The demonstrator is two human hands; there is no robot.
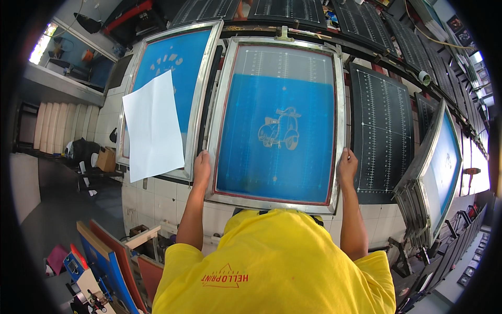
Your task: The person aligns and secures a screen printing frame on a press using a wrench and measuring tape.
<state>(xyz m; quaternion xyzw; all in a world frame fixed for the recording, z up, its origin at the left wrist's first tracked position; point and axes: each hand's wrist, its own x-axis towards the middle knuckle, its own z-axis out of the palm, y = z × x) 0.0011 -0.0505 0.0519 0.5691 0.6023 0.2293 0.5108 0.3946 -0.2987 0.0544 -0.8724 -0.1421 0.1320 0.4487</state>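
A screen printing frame [223,107] with a silver rim and blue mesh lies before me, a pale scooter picture [280,129] in its middle. My left hand [202,166] is closed around the lower left side of the rim. On the opposite side, my right hand [348,166] grips the rim at about the same height, thumb uppermost. To the left rests a second blue-meshed screen [194,104]. A creased white sheet of paper [154,131] covers its lower part.
Black boards with white ruled marks [384,133] line the table to the right and the far side. Several screens [426,183] lean in a stack at the right. Wooden and blue boards [107,261] stand at the lower left, near a cardboard box [106,159].
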